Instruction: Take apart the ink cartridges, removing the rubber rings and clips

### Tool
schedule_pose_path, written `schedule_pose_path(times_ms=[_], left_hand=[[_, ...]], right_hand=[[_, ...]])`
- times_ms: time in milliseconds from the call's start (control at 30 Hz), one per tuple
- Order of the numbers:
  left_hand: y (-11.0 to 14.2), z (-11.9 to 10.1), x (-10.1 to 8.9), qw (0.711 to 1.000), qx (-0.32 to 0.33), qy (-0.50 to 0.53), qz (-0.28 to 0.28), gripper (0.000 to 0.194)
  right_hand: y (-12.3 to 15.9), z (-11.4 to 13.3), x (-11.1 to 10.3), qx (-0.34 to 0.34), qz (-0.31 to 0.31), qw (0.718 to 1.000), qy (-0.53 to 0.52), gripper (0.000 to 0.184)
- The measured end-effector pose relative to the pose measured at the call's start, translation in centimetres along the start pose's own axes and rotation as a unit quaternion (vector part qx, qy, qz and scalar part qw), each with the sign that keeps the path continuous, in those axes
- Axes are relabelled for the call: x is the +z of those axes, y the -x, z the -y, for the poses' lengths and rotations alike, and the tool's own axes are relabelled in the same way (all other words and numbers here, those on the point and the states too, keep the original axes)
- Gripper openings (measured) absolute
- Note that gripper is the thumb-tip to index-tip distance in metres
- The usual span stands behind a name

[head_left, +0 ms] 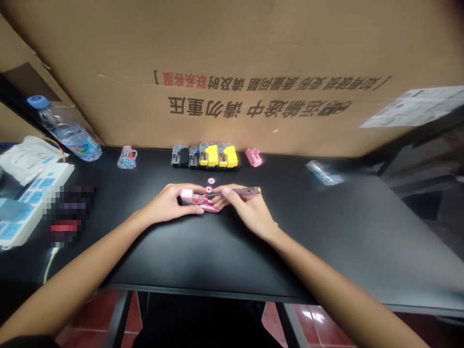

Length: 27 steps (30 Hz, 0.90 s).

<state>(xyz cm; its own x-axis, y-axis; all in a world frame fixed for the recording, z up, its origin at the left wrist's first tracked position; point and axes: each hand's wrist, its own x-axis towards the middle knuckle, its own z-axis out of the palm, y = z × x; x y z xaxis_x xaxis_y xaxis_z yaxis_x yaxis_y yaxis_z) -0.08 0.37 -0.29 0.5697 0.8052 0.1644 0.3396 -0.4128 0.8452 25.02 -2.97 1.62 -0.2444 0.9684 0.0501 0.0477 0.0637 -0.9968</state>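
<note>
Pink cartridge (198, 202) gripped in left fingers (190, 210), slim tool (241, 191) in right fingers (225, 191), two pink rings (211, 181) beside.

You're holding a plastic ink cartridge (194, 198) over the middle of the bench (326, 232), your left hand (166, 203) around it, and your right hand (250, 210) is pinching a slim tool (242, 191) just beside it. Two small rings (210, 185) are lying just behind, a row of cartridges (205, 155) is sitting farther back before a cardboard box (232, 72), and a water bottle (68, 130) is lying far left, behind a power strip (36, 198).
</note>
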Motion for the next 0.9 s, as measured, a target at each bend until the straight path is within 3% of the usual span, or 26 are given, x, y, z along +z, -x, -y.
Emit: schedule_pose_path(times_ms=[133,333,567,767,900], left_hand=[[0.0,0.2,-0.1,1.0,0.011,0.004,-0.007,0.071],[0.2,0.1,-0.2,0.998,0.048,-0.018,0.022,0.038],[0.2,-0.1,-0.2,0.999,0.03,-0.016,0.025,0.038],[0.2,-0.3,-0.2,1.0,-0.005,-0.014,0.026,0.056],[0.2,-0.2,0.0,1.0,0.002,-0.019,0.025,0.044]], right_hand=[[0.1,0.1,-0.3,-0.009,-0.007,1.0,-0.008,0.033],[0.6,0.5,-0.7,-0.036,0.043,0.996,0.066,0.024],[0.7,0.8,-0.9,-0.073,0.089,0.985,0.125,0.022],[0.6,0.8,-1.0,-0.131,0.099,0.972,0.167,0.021],[0.6,0.9,-0.7,-0.13,0.103,0.973,0.161,0.022]])
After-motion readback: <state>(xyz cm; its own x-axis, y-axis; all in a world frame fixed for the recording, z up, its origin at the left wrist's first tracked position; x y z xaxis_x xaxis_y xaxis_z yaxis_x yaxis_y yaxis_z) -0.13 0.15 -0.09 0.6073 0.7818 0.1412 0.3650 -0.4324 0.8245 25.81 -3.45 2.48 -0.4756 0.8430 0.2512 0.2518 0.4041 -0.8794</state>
